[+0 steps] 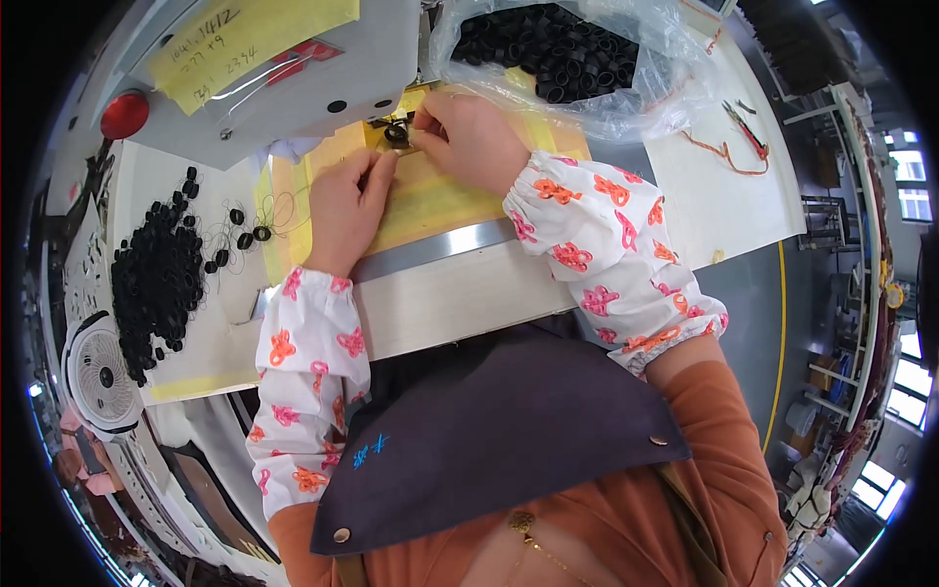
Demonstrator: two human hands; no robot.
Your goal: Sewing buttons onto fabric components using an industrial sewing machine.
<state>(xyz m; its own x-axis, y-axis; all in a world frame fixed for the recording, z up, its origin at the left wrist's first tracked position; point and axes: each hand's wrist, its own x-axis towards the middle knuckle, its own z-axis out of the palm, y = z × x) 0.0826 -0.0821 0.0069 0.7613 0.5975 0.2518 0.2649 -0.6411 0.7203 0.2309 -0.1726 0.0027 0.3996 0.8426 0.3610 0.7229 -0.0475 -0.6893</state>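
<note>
A small black ring [396, 134] sits under the head of a grey-white sewing machine [323, 88], on a bed covered with yellow tape [430, 210]. My left hand [347, 210] is closed in a pinch at the ring's near left side. From the right, my right hand [471, 137] curls round with thumb and forefinger at the ring's other edge. The fingers and the machine's foot partly hide the ring. Several black rings joined by loose threads [240, 235] lie left of my left hand.
A heap of black rings [156, 274] covers the table's left side, beside a white fan [103, 377]. Behind my right hand stands a clear plastic bag [675, 88] full of more black rings. Red-handled snippers [748, 132] on an orange cord lie at the right.
</note>
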